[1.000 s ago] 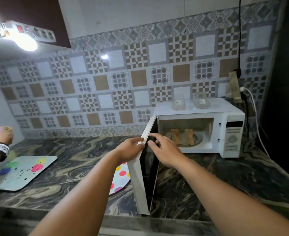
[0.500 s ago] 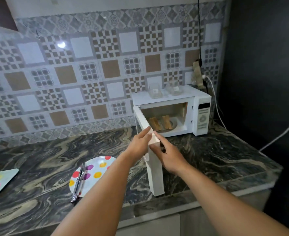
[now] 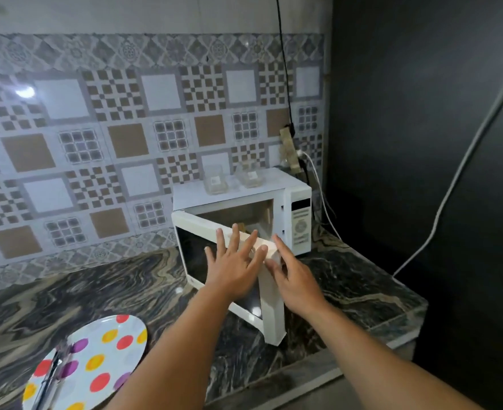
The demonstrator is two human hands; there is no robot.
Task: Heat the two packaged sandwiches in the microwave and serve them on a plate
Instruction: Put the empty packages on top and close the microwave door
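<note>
Pressing flat on the half-open door (image 3: 214,255) of the white microwave oven (image 3: 299,208), the left hand (image 3: 232,266) is spreading its fingers while the right hand (image 3: 296,278) is touching the door's edge, fingers straight. Sandwiches (image 3: 242,227), barely visible, are sitting inside; heating and serving onto the polka-dot plate (image 3: 102,359) on the counter (image 3: 348,279) are remaining.
</note>
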